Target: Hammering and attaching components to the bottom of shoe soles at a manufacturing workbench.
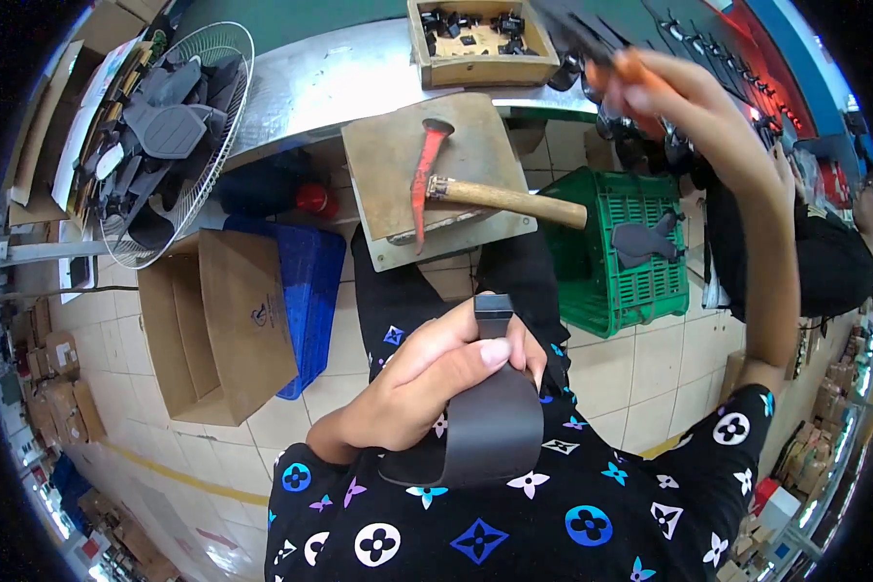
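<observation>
L hand (427,373) is clamped on a black strap (490,417) at 6 o'clock, R hand (650,92) pinches a small part at 1 o'clock w/ hammer (475,189) idle on block (378,155), so fitting looks barely begun.

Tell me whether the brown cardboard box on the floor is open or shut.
Open: the cardboard box has its flap folded out, and the bare inside shows.

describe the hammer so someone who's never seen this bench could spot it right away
Start at the square wooden block jutting out from the metal bench edge, just below the small wooden tray of black parts. The hammer lies flat across that block, its pale wooden handle pointing toward the green plastic crate. Its red, curved, pick-like head sets it apart from everything around it.
</observation>
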Motion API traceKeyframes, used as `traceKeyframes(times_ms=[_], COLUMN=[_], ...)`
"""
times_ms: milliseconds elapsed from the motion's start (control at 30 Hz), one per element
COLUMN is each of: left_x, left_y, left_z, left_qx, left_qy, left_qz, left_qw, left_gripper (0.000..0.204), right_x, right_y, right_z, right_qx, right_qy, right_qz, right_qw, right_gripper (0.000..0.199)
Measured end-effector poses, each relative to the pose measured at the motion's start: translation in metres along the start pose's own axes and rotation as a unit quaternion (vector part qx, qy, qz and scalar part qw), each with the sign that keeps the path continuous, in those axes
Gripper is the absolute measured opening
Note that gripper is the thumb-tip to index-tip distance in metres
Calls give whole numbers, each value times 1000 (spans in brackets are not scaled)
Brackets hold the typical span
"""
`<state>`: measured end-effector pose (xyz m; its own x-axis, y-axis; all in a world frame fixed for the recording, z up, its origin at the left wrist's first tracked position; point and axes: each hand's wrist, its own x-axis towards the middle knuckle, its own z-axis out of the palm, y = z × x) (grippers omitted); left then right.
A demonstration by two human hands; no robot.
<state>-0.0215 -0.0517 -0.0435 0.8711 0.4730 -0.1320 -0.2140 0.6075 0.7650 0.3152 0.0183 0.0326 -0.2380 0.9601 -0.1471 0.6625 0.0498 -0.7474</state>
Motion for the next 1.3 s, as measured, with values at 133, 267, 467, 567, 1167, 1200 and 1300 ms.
traceKeyframes(times_ms=[133, 267, 467, 567, 1167, 1200, 1300], left_x=[-11, -14, -22, -20, 5, 7, 9], left_y=[-1, 8, 13, 15, 10, 9, 3], left_z=[0, 6, 6, 5, 9, 10, 10], left_qx=[-46, -25, 16, 21, -92, -96, -58], left_qy=[-30, 16, 55, 52, -265, -266, -297], left_qz=[30, 27, 44, 49, -145, -140, -105], left_qw=[998, 999, 997, 997, 949, 949, 947], left_gripper=[24, 23, 24, 24, 33, 33, 30], right_x=[110, 182, 195, 168, -17, -20, -28], right_y=[82, 160, 154, 122, -50, -54, -56], right_z=[-7, 0, 30, 41, 113, 110, 108], right_qx=[-149, -316, -327, -483, 188, 155, 108], right_qy=[108, 195, 212, 330, -223, -221, -228], right_qz=[-57, -102, -66, -94, -511, -527, -547], right_qw=[981, 923, 918, 805, 808, 806, 798], right_gripper=[30, 31, 39, 39, 29, 29, 28])
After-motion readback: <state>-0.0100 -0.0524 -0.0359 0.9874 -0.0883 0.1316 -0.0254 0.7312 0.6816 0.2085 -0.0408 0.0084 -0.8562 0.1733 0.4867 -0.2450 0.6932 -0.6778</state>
